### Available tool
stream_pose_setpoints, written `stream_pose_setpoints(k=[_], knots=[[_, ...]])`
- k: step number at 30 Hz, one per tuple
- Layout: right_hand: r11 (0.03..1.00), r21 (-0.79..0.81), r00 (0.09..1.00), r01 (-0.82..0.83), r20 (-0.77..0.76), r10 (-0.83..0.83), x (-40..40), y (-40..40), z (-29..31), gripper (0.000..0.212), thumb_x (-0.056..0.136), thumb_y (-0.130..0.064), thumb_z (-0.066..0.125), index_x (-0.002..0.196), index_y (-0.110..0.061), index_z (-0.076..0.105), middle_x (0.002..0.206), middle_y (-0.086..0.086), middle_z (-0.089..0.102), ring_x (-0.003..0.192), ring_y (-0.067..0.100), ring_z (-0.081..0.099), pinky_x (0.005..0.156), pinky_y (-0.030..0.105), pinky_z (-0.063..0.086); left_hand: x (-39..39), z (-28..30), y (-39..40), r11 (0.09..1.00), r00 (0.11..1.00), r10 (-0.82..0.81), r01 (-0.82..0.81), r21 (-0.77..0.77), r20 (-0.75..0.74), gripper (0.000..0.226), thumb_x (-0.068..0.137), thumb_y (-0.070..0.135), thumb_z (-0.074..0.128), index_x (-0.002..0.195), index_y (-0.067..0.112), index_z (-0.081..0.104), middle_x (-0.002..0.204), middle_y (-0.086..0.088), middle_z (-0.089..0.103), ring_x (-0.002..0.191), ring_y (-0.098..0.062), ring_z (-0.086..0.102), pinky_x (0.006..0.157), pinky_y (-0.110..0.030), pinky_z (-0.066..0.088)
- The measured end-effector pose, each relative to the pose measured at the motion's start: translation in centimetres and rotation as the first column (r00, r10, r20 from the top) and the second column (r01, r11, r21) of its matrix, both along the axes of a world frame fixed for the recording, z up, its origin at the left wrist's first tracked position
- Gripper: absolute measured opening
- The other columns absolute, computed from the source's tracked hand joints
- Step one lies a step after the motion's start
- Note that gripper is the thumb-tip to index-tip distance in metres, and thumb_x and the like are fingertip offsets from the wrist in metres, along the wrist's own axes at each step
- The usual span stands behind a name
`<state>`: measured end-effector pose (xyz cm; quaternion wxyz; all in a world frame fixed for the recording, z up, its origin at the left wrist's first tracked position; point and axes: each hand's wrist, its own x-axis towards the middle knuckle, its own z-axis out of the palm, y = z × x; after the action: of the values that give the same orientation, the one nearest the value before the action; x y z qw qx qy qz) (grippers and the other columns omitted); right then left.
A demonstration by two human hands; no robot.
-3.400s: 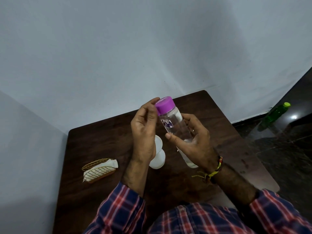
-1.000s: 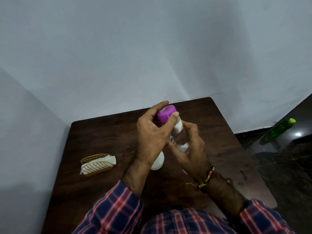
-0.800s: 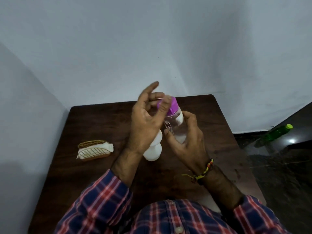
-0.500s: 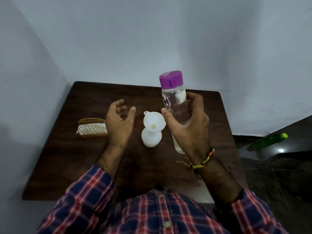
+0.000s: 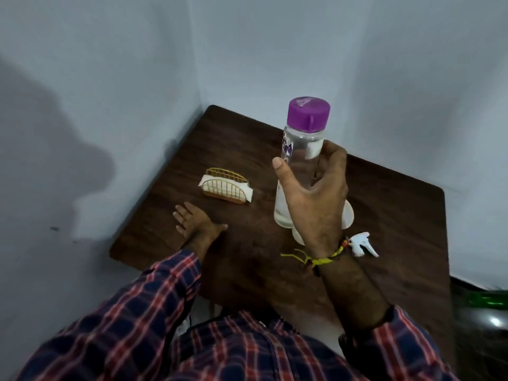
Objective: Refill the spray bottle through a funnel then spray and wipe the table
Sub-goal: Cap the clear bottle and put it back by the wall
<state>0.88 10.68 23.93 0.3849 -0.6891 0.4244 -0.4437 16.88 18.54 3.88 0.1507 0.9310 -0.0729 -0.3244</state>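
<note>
Holding the capped bottle point(image 5: 301, 149) upright at centre frame, his right hand point(image 5: 316, 199) wraps it while the left hand point(image 5: 196, 222) lies spread on the table point(image 5: 398, 215); uncapping likely comes next.

You have no text here that you can actually read. The only printed mark sits on the clear bottle point(image 5: 301, 149) that your right hand point(image 5: 316, 193) grips: a small purple sticker point(image 5: 287, 147) on the bottle's side, just below the purple cap point(image 5: 308, 113) and just above your thumb, and its motif is too blurred for you to make out any letters or numbers. Beside it on the same bottle you see a plain white patch point(image 5: 313, 149) near your fingertips, with no print you can tell. The cap's top shows a faint raised shape, not legible.
</note>
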Motion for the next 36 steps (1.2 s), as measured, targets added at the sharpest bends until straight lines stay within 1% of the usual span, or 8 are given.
stream_pose_setpoints(k=[6,11,14,19,28,31,34,36], knots=[[0.996,0.087,1.000,-0.006,-0.025,0.009,5.9,-1.7,-3.4,0.056,0.077,-0.031,0.083,0.120,-0.010,0.056,0.108,-0.005,0.067,0.094,-0.005,0.063,0.075,0.006,0.048,2.9,-2.6,0.2,0.954,0.960,-0.209,0.242,0.179,-0.184,0.172,0.042,0.065,0.089,0.144,-0.002,-0.032,0.154,-0.023,-0.035,0.145,-0.040,-0.026,0.119,-0.059,-0.002],[0.991,0.123,0.995,0.050,-0.087,-0.040,11.1,-4.8,-6.7,0.058,0.071,-0.043,0.083,0.118,-0.016,0.063,0.111,-0.002,0.068,0.103,0.011,0.065,0.087,0.034,0.057,4.1,-3.4,0.2,0.933,0.927,-0.253,0.310,0.184,-0.277,0.173,0.043,0.071,0.085,0.138,-0.001,-0.041,0.148,-0.021,-0.045,0.140,-0.043,-0.034,0.114,-0.064,-0.009],[0.985,0.158,0.995,0.069,-0.075,-0.058,15.0,-7.1,-8.1,0.053,0.071,-0.032,0.086,0.115,-0.013,0.064,0.109,-0.001,0.070,0.100,0.011,0.066,0.087,0.032,0.057,4.7,-3.8,0.2,0.933,0.916,-0.264,0.322,0.159,-0.303,0.173,0.042,0.069,0.087,0.139,0.003,-0.041,0.148,-0.019,-0.046,0.141,-0.042,-0.034,0.113,-0.063,-0.012],[0.971,0.200,0.988,0.129,-0.108,-0.109,21.0,-11.5,-11.2,0.055,0.068,-0.025,0.088,0.115,-0.009,0.065,0.108,0.003,0.072,0.097,0.015,0.067,0.084,0.033,0.058,4.6,-4.6,-0.3,0.932,0.910,-0.253,0.319,0.169,-0.328,0.173,0.045,0.063,0.089,0.137,0.002,-0.044,0.144,-0.022,-0.050,0.137,-0.044,-0.039,0.111,-0.064,-0.016],[0.950,0.270,0.975,0.155,-0.198,-0.103,26.4,-17.5,-14.7,0.056,0.070,-0.015,0.085,0.120,-0.006,0.061,0.114,0.006,0.068,0.097,0.013,0.060,0.093,0.036,0.054,4.5,-6.8,-0.6,0.920,0.911,-0.258,0.334,0.206,-0.321,0.173,0.045,0.069,0.086,0.135,0.003,-0.046,0.139,-0.026,-0.052,0.134,-0.048,-0.041,0.108,-0.070,-0.014],[0.947,0.292,0.966,0.133,-0.252,-0.058,27.0,-18.0,-14.1,0.057,0.078,-0.019,0.081,0.127,-0.004,0.056,0.121,0.010,0.066,0.109,0.022,0.063,0.098,0.037,0.051,4.5,-8.2,0.2,0.920,0.932,-0.269,0.324,0.221,-0.245,0.174,0.038,0.080,0.079,0.144,0.007,-0.037,0.146,-0.024,-0.044,0.140,-0.049,-0.031,0.111,-0.074,-0.001],[0.943,0.328,0.942,0.059,-0.332,0.056,27.0,-18.3,-13.5,0.056,0.091,-0.024,0.068,0.136,-0.002,0.045,0.134,0.015,0.057,0.123,0.025,0.055,0.099,0.025,0.039,4.6,-8.5,0.3,0.913,0.925,-0.285,0.342,0.223,-0.251,0.175,0.034,0.084,0.077,0.146,0.007,-0.033,0.148,-0.024,-0.042,0.140,-0.050,-0.029,0.110,-0.074,-0.002],[0.940,0.336,0.938,0.061,-0.342,0.061,26.8,-18.1,-13.0,0.057,0.093,-0.025,0.065,0.140,-0.004,0.041,0.138,0.013,0.054,0.127,0.024,0.052,0.097,0.021,0.036,4.5,-8.4,0.4,0.897,0.912,-0.301,0.370,0.241,-0.278,0.174,0.034,0.086,0.075,0.148,0.008,-0.030,0.149,-0.025,-0.040,0.140,-0.050,-0.029,0.111,-0.074,-0.002]])
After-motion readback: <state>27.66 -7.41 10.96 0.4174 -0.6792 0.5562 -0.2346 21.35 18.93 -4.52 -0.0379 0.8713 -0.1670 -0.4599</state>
